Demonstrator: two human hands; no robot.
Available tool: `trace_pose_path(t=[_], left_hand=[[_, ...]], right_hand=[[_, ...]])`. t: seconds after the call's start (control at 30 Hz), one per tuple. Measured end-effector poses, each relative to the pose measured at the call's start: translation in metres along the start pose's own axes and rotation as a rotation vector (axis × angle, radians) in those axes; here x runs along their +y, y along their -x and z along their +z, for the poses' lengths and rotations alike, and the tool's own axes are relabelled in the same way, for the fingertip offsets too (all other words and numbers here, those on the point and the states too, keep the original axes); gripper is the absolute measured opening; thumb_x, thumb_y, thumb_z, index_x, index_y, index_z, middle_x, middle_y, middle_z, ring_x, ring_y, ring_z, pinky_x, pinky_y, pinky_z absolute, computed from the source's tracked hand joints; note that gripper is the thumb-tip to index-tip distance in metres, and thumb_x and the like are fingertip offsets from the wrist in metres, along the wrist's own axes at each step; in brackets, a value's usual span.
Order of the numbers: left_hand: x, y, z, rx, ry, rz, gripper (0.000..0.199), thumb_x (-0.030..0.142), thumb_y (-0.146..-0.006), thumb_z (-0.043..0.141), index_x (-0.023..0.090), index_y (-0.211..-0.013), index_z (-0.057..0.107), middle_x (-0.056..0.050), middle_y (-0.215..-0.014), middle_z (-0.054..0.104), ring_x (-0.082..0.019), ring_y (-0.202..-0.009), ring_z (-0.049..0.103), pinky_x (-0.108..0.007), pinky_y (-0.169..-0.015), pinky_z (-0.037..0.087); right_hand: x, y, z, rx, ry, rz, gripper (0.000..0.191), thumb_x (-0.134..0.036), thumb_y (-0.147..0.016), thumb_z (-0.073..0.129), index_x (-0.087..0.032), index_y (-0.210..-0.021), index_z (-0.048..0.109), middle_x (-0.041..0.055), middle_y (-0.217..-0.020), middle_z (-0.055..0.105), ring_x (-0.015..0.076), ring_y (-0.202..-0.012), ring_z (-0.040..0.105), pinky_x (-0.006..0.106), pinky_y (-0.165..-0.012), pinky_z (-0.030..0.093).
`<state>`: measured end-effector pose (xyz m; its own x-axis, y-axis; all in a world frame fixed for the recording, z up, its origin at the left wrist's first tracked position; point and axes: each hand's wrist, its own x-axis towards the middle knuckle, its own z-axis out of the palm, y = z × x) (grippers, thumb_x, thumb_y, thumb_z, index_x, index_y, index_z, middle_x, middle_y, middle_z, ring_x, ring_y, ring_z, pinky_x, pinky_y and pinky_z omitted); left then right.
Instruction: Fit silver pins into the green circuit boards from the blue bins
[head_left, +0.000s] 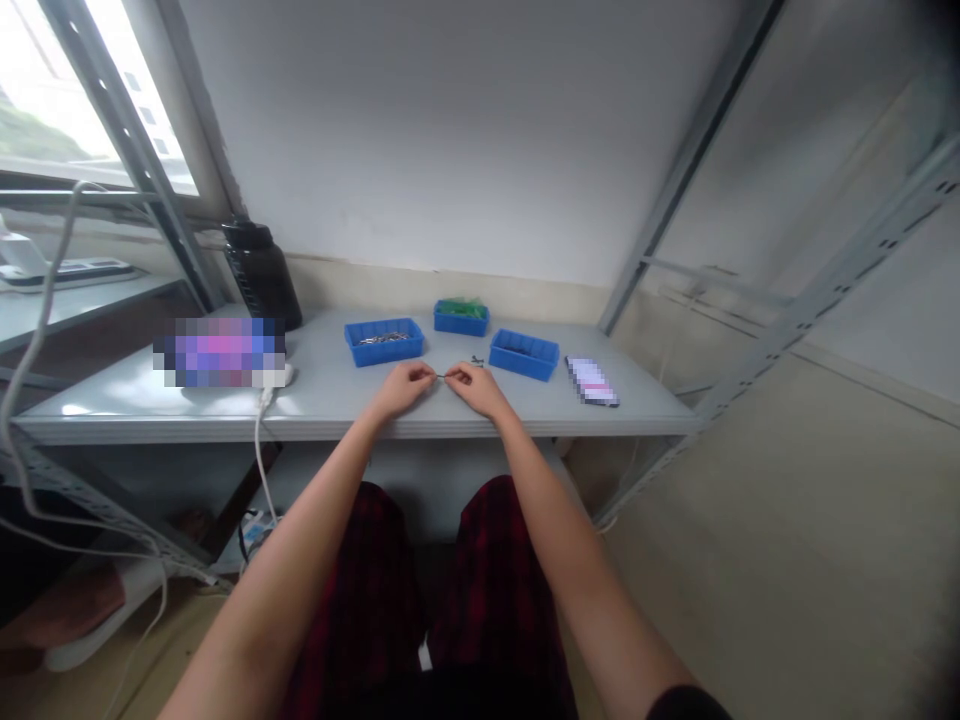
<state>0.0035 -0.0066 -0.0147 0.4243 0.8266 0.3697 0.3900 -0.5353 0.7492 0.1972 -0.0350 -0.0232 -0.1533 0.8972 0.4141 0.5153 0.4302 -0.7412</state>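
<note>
Just above the front part of the grey shelf table, my left hand and my right hand face each other, fingers pinched. Between the fingertips runs a thin dark rod-like piece, one end in each hand; its exact kind is too small to tell. A few small dark pieces lie on the tabletop behind my right hand. Beyond my left hand stands a blue bin with small metal parts. Another blue bin, right of my right hand, holds small dark parts.
At the back, a third blue bin contains green bags. A phone lies to the right. On the left are a black bottle, a blurred-out device and a white cable. Metal posts frame the table.
</note>
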Motion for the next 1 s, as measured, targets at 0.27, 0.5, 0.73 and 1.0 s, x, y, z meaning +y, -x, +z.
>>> trace_pose_path(t=[0.27,0.5,0.73,1.0], left_hand=[[-0.001,0.001,0.003,-0.117,-0.021,0.044,0.036,0.045,-0.083,0.055,0.014,-0.090,0.073,-0.006,-0.090,0.074,-0.023,-0.086,0.064,-0.032,-0.083,0.047],[0.000,0.002,0.004,-0.166,-0.045,0.057,0.037,0.047,-0.086,0.055,0.015,-0.093,0.074,-0.005,-0.086,0.074,-0.022,-0.082,0.063,-0.031,-0.079,0.047],[0.006,0.003,0.003,-0.141,-0.052,0.022,0.037,0.044,-0.085,0.055,0.014,-0.096,0.072,-0.007,-0.091,0.074,-0.023,-0.086,0.064,-0.033,-0.082,0.047],[0.004,0.002,0.002,-0.096,-0.064,-0.028,0.035,0.041,-0.083,0.054,0.013,-0.097,0.070,-0.010,-0.089,0.072,-0.024,-0.083,0.064,-0.036,-0.082,0.048]], right_hand=[[0.002,-0.001,-0.001,0.033,-0.083,-0.049,0.024,-0.031,-0.086,0.059,-0.015,-0.101,0.069,0.0039,-0.082,0.069,0.0143,-0.075,0.060,0.029,-0.077,0.047],[0.005,-0.002,-0.002,-0.026,-0.123,-0.062,0.027,-0.035,-0.084,0.061,-0.018,-0.103,0.069,0.0033,-0.086,0.070,0.0147,-0.078,0.062,0.029,-0.078,0.047],[0.002,-0.003,0.000,0.077,-0.143,-0.042,0.024,-0.035,-0.082,0.062,-0.017,-0.096,0.069,0.0039,-0.083,0.071,0.0160,-0.078,0.063,0.031,-0.080,0.048],[0.011,-0.036,-0.107,0.374,0.452,0.187,0.036,-0.031,-0.093,0.042,-0.013,-0.115,0.064,0.0110,-0.105,0.072,0.0183,-0.096,0.067,0.031,-0.087,0.049]])
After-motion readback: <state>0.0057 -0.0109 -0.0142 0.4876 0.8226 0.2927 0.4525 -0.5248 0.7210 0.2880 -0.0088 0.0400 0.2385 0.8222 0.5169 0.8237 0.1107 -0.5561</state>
